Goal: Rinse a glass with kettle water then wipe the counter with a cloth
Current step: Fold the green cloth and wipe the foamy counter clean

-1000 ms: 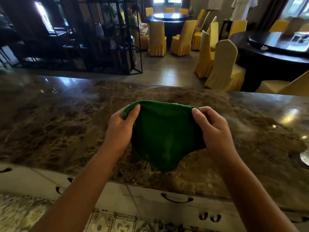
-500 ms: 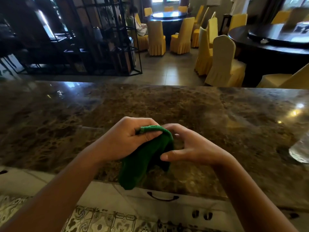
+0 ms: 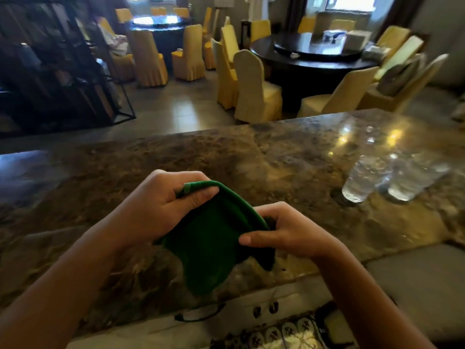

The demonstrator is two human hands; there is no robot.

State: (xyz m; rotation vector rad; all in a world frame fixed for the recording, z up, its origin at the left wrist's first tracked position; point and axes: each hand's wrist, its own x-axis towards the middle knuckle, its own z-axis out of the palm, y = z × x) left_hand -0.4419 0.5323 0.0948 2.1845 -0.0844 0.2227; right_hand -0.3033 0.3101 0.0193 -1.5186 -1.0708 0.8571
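While both hands hold it just above the glossy brown marble counter (image 3: 251,157), a soft green cloth (image 3: 214,245) hangs in a fold, long axis running far-left to near-right. The left hand (image 3: 161,207) pinches its top edge; the right hand (image 3: 284,233) grips its right side. Two clear glasses (image 3: 362,180) stand far right.

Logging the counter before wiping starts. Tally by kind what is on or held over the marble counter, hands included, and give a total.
Green cloth: 1, held over the counter by both hands
Clear glasses: 2, one beside the other, at the right
Hands: 2, left hand and right hand
Total: 5
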